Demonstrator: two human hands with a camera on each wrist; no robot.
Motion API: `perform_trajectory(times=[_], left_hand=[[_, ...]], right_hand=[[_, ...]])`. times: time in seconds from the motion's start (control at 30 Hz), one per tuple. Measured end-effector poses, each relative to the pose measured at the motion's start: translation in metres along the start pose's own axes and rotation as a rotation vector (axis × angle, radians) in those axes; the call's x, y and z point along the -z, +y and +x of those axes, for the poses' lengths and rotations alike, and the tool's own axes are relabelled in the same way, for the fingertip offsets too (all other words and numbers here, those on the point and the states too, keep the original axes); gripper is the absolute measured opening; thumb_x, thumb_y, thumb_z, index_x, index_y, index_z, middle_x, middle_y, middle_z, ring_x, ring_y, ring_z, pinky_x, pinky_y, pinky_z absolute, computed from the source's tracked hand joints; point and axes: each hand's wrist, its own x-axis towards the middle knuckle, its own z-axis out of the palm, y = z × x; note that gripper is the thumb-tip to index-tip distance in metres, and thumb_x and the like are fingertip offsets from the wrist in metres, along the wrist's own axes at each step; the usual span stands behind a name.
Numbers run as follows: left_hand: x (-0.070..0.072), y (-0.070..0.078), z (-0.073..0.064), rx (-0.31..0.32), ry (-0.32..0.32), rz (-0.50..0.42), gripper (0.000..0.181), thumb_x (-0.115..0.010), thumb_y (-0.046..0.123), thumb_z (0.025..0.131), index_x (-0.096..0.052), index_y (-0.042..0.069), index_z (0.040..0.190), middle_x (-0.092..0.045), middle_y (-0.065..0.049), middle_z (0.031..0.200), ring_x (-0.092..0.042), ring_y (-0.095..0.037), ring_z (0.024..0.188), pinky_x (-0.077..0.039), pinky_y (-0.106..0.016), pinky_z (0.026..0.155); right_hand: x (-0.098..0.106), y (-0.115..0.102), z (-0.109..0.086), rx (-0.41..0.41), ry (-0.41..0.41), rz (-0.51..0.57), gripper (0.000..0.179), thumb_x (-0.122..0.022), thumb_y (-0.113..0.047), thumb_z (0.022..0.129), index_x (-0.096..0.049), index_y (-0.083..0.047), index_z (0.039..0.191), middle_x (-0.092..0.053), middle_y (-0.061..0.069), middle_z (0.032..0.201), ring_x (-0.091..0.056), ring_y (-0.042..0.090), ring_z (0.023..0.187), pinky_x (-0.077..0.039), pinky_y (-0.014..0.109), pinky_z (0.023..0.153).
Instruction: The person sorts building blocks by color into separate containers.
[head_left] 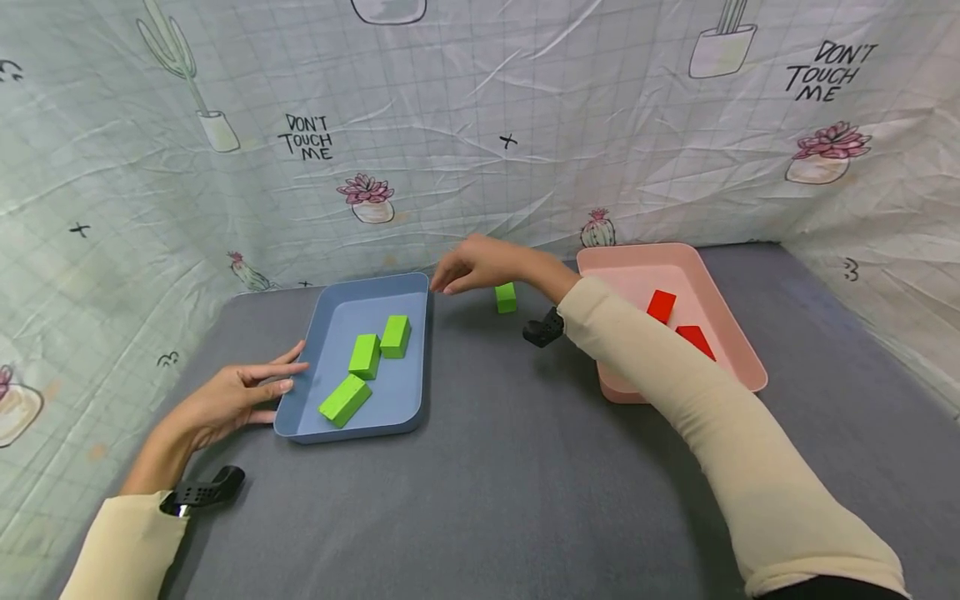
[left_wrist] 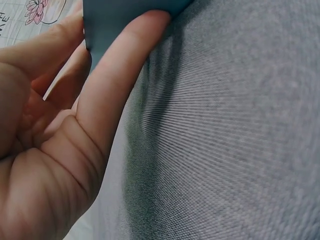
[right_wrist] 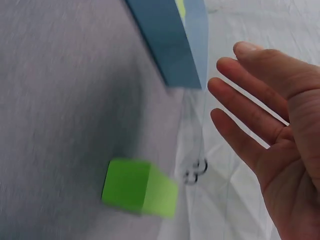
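At the left of the head view, the left hand [head_left: 236,396] holds the left edge of a blue tray [head_left: 300,429], with fingers at its rim. The left wrist view shows the thumb [left_wrist: 112,75] against the tray's outer wall. Three green blocks [head_left: 364,357] lie inside the tray. Near the tray's far right corner hovers the right hand [head_left: 480,262], its fingers loosely bent and holding nothing, as the right wrist view also shows. Another green block [head_left: 506,298] rests on the table, partly behind the right forearm.
A pink tray [head_left: 731,342] with red blocks [head_left: 695,340] stands on the right of the grey table [head_left: 480,500], partly covered by the right sleeve [head_left: 697,425]. Behind the table hangs a printed white cloth [head_left: 465,100], which also runs along both sides.
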Motion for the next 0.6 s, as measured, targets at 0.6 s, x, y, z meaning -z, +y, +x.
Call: perform_trajectory(times=[0.6], left_hand=[[0.001,0.002,0.0,0.0,-0.016,0.004,0.06,-0.057,0.018,0.106,-0.032,-0.001,0.157,0.0,0.005,0.171,-0.046,0.016,0.123,-0.056,-0.042,0.097]], right_hand=[[0.015,0.062,-0.048,-0.154,-0.113,-0.026,0.047,-0.068,0.008,0.091,-0.066,-0.006,0.136,-0.056,0.015,0.147,-0.047,0.033,0.139,-0.048,0.05,0.107]])
